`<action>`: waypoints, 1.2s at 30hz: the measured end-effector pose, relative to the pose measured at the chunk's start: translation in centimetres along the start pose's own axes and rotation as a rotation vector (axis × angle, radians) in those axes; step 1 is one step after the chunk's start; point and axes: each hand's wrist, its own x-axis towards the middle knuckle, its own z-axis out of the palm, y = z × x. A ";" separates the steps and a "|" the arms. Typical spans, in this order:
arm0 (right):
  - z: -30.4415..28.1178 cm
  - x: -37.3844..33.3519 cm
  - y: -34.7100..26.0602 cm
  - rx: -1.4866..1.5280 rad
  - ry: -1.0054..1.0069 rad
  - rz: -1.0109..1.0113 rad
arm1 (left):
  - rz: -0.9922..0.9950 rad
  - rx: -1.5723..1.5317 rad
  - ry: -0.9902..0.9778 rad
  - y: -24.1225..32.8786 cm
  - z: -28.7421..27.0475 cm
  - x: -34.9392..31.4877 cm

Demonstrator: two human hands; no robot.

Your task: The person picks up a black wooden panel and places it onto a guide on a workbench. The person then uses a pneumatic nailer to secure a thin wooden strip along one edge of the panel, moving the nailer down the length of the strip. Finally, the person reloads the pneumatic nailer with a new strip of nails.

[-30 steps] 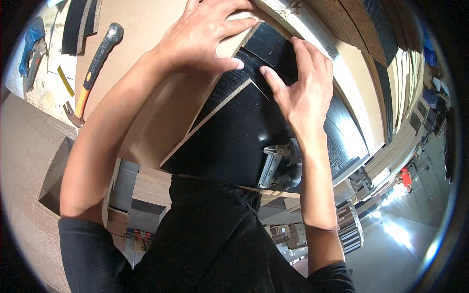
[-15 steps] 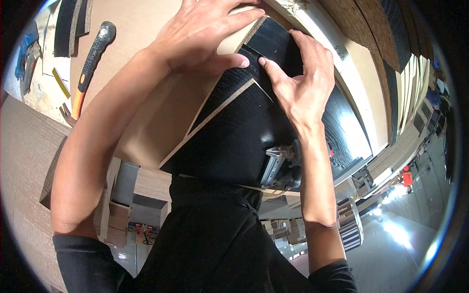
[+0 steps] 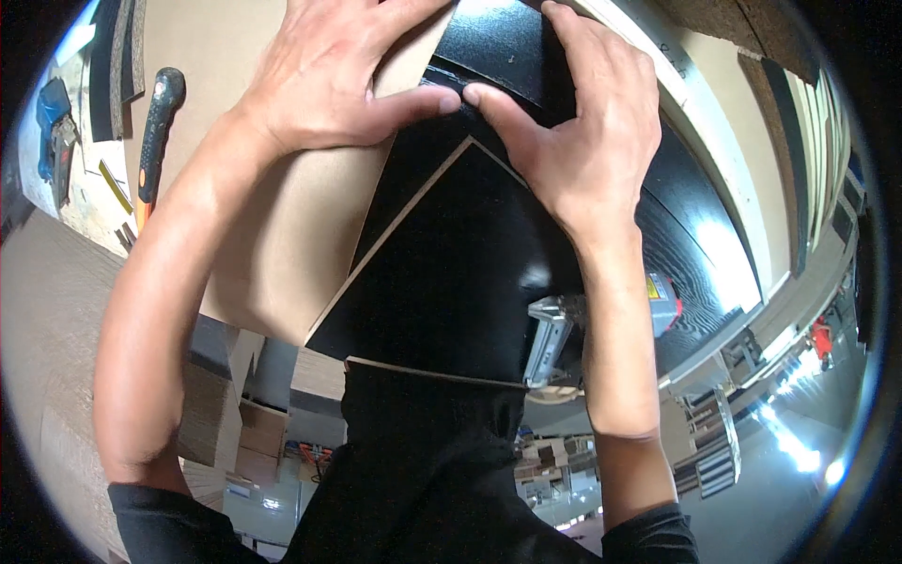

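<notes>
My left hand (image 3: 343, 80) lies spread over a tan board (image 3: 324, 216), thumb stretched onto black wood beside it. Opposite, my right hand (image 3: 601, 122) rests with its fingers apart along a small black panel (image 3: 498, 47), its thumb at the panel's near edge. The two thumb tips almost meet over a narrow gap. Closer to me lies a black board (image 3: 442, 254) with a bare chipboard edge, its pointed corner just below the thumbs. A nail gun (image 3: 550, 343) sits on that board, partly hidden by my right forearm. The left fingertips run out of view at the top.
A hammer (image 3: 162, 122) with a black and orange handle lies at the left, beyond my left forearm. Farther left is a blue hand tool (image 3: 56, 132). A pale wooden rail (image 3: 700, 113) curves along the right, with stacked boards (image 3: 813, 179) past it.
The view has shifted, so the hammer and nail gun sit differently in the picture. Both hands keep nearly the same pose; the thumbs have drawn closer together along the panel's edge.
</notes>
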 end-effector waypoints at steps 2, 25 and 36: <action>0.0 -0.3 -0.1 0.034 0.052 -0.024 | 0.031 0.024 0.038 0.0 0.3 0.1; -0.7 1.4 -2.0 -0.070 -0.138 -0.076 | -0.055 -0.192 0.218 0.0 1.8 -0.5; -0.7 3.4 -3.3 -0.025 -0.301 0.086 | -0.164 -0.061 0.222 0.7 2.3 -0.9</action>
